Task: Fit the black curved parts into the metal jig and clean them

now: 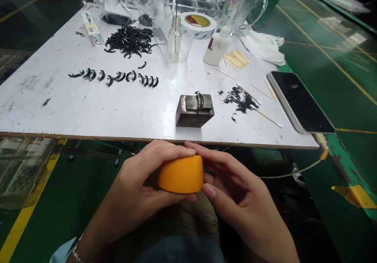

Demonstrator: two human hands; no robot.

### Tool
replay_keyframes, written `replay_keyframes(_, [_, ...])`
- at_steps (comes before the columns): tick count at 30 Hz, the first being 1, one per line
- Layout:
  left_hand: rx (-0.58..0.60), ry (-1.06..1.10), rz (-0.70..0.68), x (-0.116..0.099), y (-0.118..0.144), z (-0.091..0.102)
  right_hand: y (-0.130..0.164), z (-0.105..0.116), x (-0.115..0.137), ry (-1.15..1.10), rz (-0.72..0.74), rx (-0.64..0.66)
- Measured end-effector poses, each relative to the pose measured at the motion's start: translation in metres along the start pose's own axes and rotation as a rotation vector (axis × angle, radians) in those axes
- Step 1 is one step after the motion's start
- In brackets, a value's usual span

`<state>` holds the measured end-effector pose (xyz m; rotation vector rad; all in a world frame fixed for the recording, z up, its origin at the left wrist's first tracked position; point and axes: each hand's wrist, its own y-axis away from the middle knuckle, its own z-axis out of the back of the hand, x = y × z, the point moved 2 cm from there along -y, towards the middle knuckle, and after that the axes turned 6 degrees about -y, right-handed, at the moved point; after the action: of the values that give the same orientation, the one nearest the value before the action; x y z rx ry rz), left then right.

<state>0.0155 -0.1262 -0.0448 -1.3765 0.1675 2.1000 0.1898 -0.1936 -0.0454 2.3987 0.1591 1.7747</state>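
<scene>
A blurred stretch of dark-blue cloth (pixel 179 249) lies nearest the camera, with wrinkled olive-green cloth (pixel 197 216) beyond it. Over these, the left hand (pixel 138 180) grasps a smooth, orange, rounded piece (pixel 181 174), index finger across the top and thumb underneath. The right hand (pixel 238 188) closes on its right end, thumb at the lower corner; how firmly it presses I cannot tell. The piece is in front of the table edge, below the white tabletop (pixel 118 117).

The step in hand looks like steadying the piece between both hands. To do that well, let the left hand bear the weight, keep the right fingertips light, and avoid rubbing the smooth surface. Elbows kept low would spare the table from knocks.

Just past the fingers sits a dark grey metal block (pixel 194 115) with small black curved parts (pixel 200 100) on top. To its right are a scatter of tiny black bits (pixel 240 100), white-tipped cotton swabs (pixel 266 116) and a black-screened phone (pixel 302 102). To its left runs a row of glossy black curved pieces (pixel 118 77), with a heap of similar black pieces (pixel 129 41) behind.
</scene>
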Motion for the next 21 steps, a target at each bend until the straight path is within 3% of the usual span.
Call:
replay_keyframes(4, [-0.001, -0.006, -0.009, -0.001, 0.001, -0.001, -0.001, -0.001, 0.000, -0.007, 0.008, 0.014])
replay_keyframes(9, [0.002, -0.014, -0.001, 0.000, 0.002, -0.002, 0.000, 0.001, 0.001, 0.214, 0.066, -0.062])
replay_keyframes(16, [-0.078, -0.154, 0.025, 0.001, 0.004, -0.003, 0.015, 0.006, 0.003, 0.558, 0.341, -0.295])
replay_keyframes(21, [-0.114, -0.308, -0.077, 0.003, 0.009, -0.010, 0.018, -0.001, 0.003, 0.678, 0.328, -0.280])
